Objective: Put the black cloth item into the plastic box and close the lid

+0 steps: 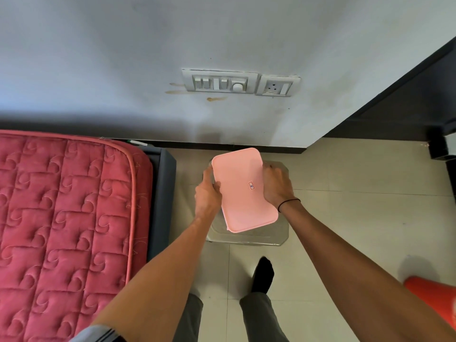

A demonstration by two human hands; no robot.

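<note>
A pink plastic box [243,191] with its pink lid on top sits over a small glass-topped stand [276,234], its long side running away from me. My left hand [208,192] grips its left edge, thumb on the lid. My right hand [277,185] holds the right edge, fingers curled over the rim. A small label sticks to the lid near the right hand. The black cloth item is not visible; the lid hides the box's inside.
A red quilted mattress [66,218] on a grey bed frame [162,198] stands close on the left. The wall with a switch panel [219,81] is right behind the stand. An orange object [436,299] sits at the lower right. My black-socked foot [262,275] rests on the tiled floor.
</note>
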